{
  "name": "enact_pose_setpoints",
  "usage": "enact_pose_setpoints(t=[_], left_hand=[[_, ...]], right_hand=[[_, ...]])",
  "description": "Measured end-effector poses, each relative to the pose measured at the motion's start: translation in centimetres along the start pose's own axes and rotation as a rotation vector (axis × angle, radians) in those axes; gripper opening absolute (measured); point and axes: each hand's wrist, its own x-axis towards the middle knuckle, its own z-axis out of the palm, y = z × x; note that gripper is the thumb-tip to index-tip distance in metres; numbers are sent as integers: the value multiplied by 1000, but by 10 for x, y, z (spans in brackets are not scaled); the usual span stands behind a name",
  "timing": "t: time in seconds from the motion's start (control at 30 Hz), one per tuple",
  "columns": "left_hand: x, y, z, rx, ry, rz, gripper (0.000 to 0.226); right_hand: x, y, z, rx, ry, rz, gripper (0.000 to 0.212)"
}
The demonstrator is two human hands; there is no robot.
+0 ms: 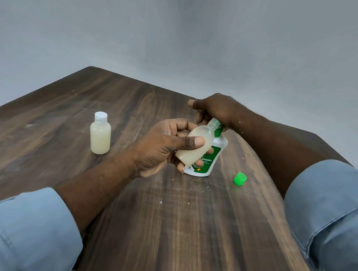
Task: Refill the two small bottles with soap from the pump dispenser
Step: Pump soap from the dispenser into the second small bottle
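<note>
Nearest on the dark wood table [167, 229], a loose green cap [240, 179] lies just right of the pump dispenser [206, 166]. The left hand [160, 146] wraps thumb and fingers round the uncapped small bottle [194, 145], tilted, cloudy soap inside, its open neck up against the green pump head. Behind it, the right hand [213, 110] curls down over that pump head, and farther left the white-capped small bottle [100, 136] stands upright, well apart, filled with pale soap.
</note>
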Motion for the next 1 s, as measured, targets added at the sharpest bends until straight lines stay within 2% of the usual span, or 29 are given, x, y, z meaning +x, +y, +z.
enact_pose_setpoints(t=[0.27,0.5,0.83,1.0], left_hand=[[-1,2,1,5,12,10,32],[0,0,0,22,11,-1,38],[1,0,0,16,13,7,37],[0,-1,-1,9,10,3,38]], right_hand=[[-4,-7,-8,-136,29,-44,54],[-2,-1,0,-13,13,-14,55],[-5,-8,-8,-126,31,-25,54],[-4,-3,-2,-25,11,-22,55]])
